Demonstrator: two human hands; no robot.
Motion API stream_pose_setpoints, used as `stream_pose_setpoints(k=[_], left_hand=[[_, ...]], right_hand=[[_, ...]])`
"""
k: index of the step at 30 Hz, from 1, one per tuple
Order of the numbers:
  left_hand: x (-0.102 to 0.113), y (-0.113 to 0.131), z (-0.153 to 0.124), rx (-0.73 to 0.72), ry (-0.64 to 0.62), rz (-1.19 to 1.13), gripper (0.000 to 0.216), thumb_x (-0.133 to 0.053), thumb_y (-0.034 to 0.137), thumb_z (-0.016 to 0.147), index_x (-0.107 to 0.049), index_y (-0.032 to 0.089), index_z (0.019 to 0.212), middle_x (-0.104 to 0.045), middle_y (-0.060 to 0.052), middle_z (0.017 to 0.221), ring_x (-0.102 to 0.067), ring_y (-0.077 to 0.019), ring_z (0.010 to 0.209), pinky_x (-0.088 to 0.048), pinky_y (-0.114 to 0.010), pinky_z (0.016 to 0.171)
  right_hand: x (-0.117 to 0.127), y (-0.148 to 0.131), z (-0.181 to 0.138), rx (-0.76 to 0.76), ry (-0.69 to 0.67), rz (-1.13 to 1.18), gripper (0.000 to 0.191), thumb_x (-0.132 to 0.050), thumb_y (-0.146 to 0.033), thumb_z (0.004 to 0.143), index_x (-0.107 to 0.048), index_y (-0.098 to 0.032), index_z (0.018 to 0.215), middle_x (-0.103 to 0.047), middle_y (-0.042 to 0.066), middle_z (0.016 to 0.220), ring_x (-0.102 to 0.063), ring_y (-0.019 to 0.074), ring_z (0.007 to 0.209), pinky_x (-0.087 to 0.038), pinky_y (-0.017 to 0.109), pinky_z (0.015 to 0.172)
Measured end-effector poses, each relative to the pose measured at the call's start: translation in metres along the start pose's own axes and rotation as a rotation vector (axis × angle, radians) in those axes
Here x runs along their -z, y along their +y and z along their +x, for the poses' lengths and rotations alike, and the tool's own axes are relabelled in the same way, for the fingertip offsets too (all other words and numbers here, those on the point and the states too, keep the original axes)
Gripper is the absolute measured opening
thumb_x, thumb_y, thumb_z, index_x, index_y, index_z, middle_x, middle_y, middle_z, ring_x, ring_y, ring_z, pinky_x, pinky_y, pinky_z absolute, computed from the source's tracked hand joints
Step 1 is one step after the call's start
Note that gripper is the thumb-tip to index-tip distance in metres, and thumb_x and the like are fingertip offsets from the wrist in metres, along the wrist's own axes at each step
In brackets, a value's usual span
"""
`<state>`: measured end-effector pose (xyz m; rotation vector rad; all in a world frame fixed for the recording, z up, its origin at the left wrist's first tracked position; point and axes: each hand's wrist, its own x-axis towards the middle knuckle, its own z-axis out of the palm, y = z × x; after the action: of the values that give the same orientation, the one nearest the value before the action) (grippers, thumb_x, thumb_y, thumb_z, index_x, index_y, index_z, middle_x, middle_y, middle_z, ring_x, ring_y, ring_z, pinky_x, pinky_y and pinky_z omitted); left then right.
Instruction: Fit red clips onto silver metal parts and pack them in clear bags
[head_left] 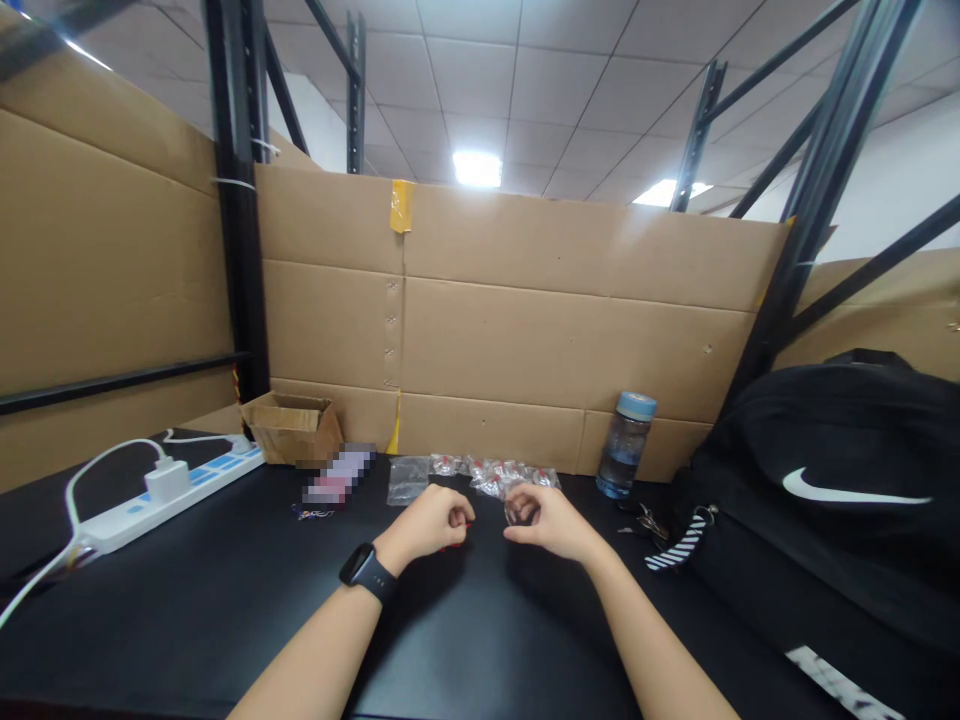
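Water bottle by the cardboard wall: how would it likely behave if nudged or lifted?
The water bottle stands upright, tall and narrow, so a push near its blue cap would probably tip it. Its round body would then likely roll on the black table. It looks like clear plastic, partly filled, so probably fairly light.

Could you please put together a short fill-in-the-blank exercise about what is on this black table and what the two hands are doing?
1. The left hand, curled on something small and red, wears a black ____ on its wrist.
2. The clear plastic water bottle has a light ____ cap.
3. The white power strip lies on the ____ side of the black table.
4. The black sports bag lies nearest the ____ hand.

Missing words: watch; blue; left; right
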<state>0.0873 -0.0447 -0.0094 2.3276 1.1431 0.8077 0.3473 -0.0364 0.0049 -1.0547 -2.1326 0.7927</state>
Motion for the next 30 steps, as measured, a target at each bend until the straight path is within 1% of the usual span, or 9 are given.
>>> stream_pose_setpoints(k=[5,7,11,13,17,20,22,25,30], left_hand=[[0.015,-0.019,-0.005,0.032,-0.198,0.115,0.026,-0.061,0.017,0.068,-0.079,0.016,0.088,-0.075,-0.004,0.074,-0.068,-0.0170,0.069,-0.047,-0.022,0.065],[0.018,-0.019,-0.007,0.034,-0.196,0.156,0.027,-0.068,0.021,0.067,-0.079,0.018,0.091,-0.075,-0.005,0.082,-0.068,-0.0185,0.075,-0.048,-0.023,0.070],[0.021,-0.018,-0.011,0.013,-0.183,0.175,0.059,-0.079,0.028,0.059,-0.071,0.027,0.118,-0.069,-0.005,0.112,-0.064,-0.0227,0.099,-0.048,-0.028,0.088],[0.020,-0.020,-0.012,-0.005,-0.218,0.169,0.063,-0.080,0.026,0.059,-0.070,0.031,0.122,-0.067,-0.004,0.118,-0.063,-0.0233,0.104,-0.046,-0.029,0.094],[0.018,-0.028,-0.010,-0.030,-0.242,0.190,0.047,-0.077,0.023,0.063,-0.076,0.029,0.110,-0.072,-0.003,0.110,-0.065,-0.0218,0.097,-0.047,-0.027,0.089],[0.017,-0.030,-0.008,-0.008,-0.244,0.195,0.040,-0.074,0.020,0.065,-0.079,0.028,0.104,-0.076,-0.002,0.099,-0.066,-0.0191,0.084,-0.048,-0.024,0.077],[0.018,-0.029,-0.007,0.011,-0.240,0.204,0.038,-0.073,0.018,0.065,-0.080,0.027,0.102,-0.077,-0.002,0.094,-0.066,-0.0185,0.079,-0.047,-0.023,0.072],[0.019,-0.027,-0.007,0.023,-0.233,0.216,0.036,-0.074,0.019,0.065,-0.081,0.026,0.099,-0.077,-0.003,0.086,-0.067,-0.0189,0.075,-0.047,-0.023,0.068],[0.020,-0.025,-0.008,0.026,-0.249,0.186,0.034,-0.077,0.023,0.064,-0.081,0.025,0.097,-0.076,-0.002,0.078,-0.067,-0.0183,0.070,-0.046,-0.022,0.064]], right_hand=[[0.035,0.032,-0.009,-0.201,0.027,-0.397,0.041,-0.086,-0.024,0.054,-0.072,-0.015,0.091,-0.071,0.004,0.084,-0.064,0.0185,0.075,-0.047,0.026,0.068],[0.041,0.042,-0.011,-0.244,-0.014,-0.423,0.042,-0.087,-0.028,0.052,-0.073,-0.015,0.090,-0.071,0.005,0.084,-0.065,0.0190,0.076,-0.047,0.026,0.069],[0.042,0.052,-0.010,-0.250,-0.048,-0.424,0.041,-0.087,-0.031,0.055,-0.075,-0.017,0.091,-0.071,0.004,0.086,-0.064,0.0197,0.080,-0.047,0.026,0.071],[0.042,0.054,-0.010,-0.251,-0.064,-0.407,0.044,-0.086,-0.031,0.056,-0.075,-0.017,0.096,-0.071,0.004,0.090,-0.064,0.0189,0.081,-0.047,0.026,0.072],[0.039,0.053,-0.010,-0.255,-0.121,-0.420,0.046,-0.085,-0.032,0.058,-0.073,-0.018,0.100,-0.069,0.004,0.094,-0.064,0.0185,0.080,-0.049,0.027,0.073],[0.026,0.044,-0.005,-0.134,0.014,-0.503,0.051,-0.077,-0.044,0.072,-0.068,-0.019,0.116,-0.065,0.011,0.119,-0.061,0.0252,0.108,-0.046,0.033,0.093],[0.012,0.037,0.001,-0.077,0.089,-0.575,0.055,-0.066,-0.049,0.083,-0.059,-0.023,0.131,-0.052,0.013,0.141,-0.046,0.0285,0.131,-0.036,0.041,0.107],[-0.009,0.029,0.013,-0.103,0.036,-0.654,0.061,-0.053,-0.055,0.091,-0.044,-0.030,0.146,-0.032,0.011,0.159,-0.028,0.0308,0.145,-0.023,0.053,0.113],[-0.019,0.029,0.020,-0.159,-0.092,-0.690,0.053,-0.044,-0.051,0.096,-0.048,-0.030,0.144,-0.036,0.009,0.158,-0.026,0.0312,0.146,-0.023,0.055,0.111]])
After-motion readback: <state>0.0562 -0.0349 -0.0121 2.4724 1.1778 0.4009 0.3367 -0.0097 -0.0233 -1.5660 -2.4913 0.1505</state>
